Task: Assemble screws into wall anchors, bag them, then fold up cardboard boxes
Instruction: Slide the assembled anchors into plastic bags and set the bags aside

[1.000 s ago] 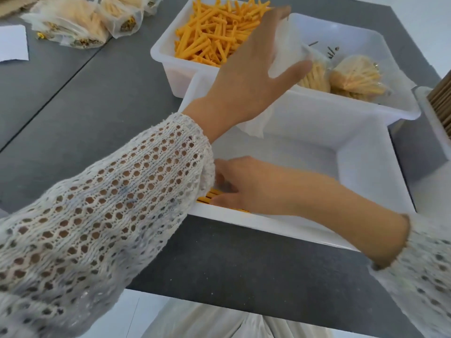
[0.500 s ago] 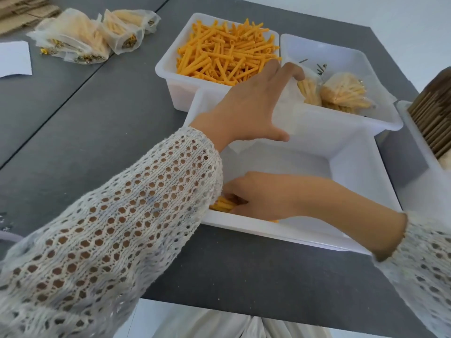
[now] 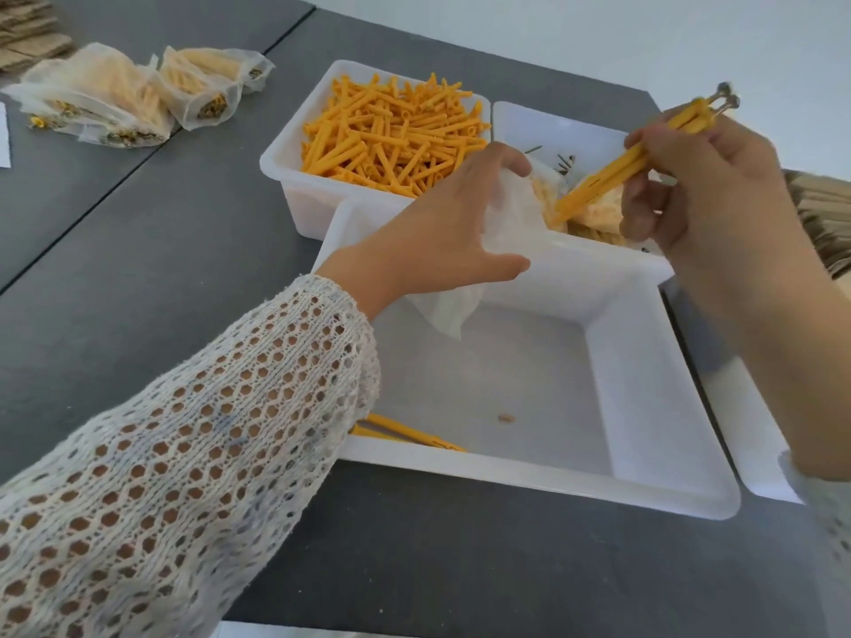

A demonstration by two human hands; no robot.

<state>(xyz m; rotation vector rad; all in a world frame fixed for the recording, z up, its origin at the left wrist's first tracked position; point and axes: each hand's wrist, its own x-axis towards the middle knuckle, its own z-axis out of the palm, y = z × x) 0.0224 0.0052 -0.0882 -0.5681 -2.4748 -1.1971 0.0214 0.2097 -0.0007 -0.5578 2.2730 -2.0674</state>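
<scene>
Leftover orange anchors (image 3: 405, 436) lie at 6 o'clock in the near white plastic tray (image 3: 506, 481). Left hand (image 3: 442, 237), centre, pinches a thin translucent plastic bag (image 3: 511, 223), mouth towards 3 o'clock. Right hand (image 3: 704, 186), at 2 o'clock, grips a bundle of orange wall anchors with metal screw heads (image 3: 644, 154); long axis runs 8 to 2 o'clock, tips nearest the bag. Insertion likely follows.

Orange anchors (image 3: 391, 135); white trays (image 3: 644, 361); dark grey table (image 3: 161, 232); white openwork sleeve (image 3: 207, 453)
</scene>
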